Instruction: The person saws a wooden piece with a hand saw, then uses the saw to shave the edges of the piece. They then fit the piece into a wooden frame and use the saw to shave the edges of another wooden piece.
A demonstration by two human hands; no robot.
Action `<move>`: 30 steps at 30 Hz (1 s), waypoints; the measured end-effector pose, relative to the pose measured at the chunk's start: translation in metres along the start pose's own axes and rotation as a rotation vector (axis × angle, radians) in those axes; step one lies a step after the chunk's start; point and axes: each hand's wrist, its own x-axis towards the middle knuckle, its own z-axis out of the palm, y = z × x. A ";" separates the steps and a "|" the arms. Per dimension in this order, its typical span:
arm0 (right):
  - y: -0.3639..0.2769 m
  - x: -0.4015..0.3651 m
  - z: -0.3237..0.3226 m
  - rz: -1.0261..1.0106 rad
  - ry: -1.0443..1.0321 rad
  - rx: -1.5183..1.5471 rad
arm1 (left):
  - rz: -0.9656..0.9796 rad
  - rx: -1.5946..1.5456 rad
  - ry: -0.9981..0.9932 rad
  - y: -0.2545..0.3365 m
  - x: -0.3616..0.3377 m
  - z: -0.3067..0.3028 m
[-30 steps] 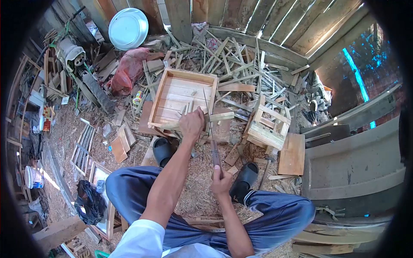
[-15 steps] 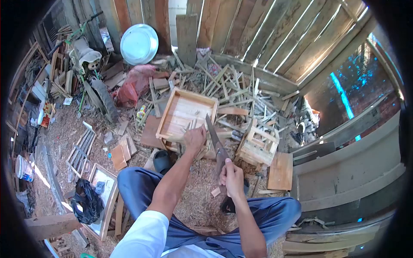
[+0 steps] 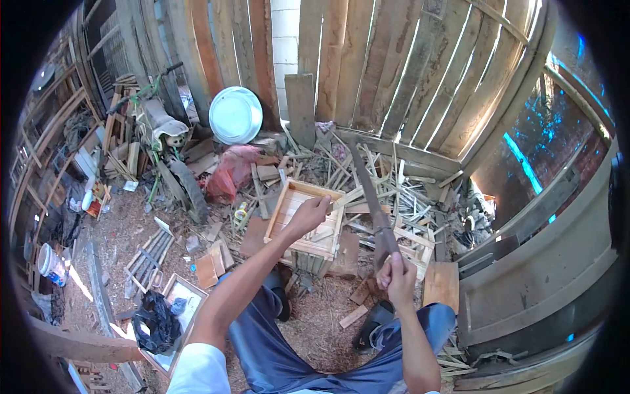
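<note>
A long dark blade with a handle [image 3: 371,194] points up and away, and my right hand [image 3: 398,276] is wrapped round its lower end. Over the shallow wooden tray box [image 3: 281,213] my left hand [image 3: 314,213] pinches a thin pale wood strip [image 3: 348,197] that reaches toward the blade. The tray box sits in front of my legs, its inside partly hidden by my left hand and forearm. Beside it on the right, a slatted wooden frame [image 3: 420,246] is partly behind the blade and my right hand.
Wood offcuts [image 3: 410,190] are heaped against the plank wall [image 3: 367,72]. A round metal basin [image 3: 235,115] leans there, near a red bag [image 3: 233,172] and a small bike [image 3: 164,128]. A black plastic bag [image 3: 156,322] lies at lower left.
My left hand has come up and right from inside the tray box and now holds a wood strip. The blade has swung farther out in my right hand. The view has shifted and my legs have moved.
</note>
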 end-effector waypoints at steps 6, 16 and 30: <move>-0.005 -0.017 -0.012 -0.077 0.013 0.030 | 0.332 0.060 0.058 -0.002 -0.035 -0.013; 0.009 -0.031 -0.026 -0.171 0.126 -0.325 | 0.432 0.201 0.162 0.012 -0.028 0.005; -0.016 0.087 -0.040 -0.469 0.227 -0.970 | 0.706 0.413 -0.018 0.027 -0.025 0.012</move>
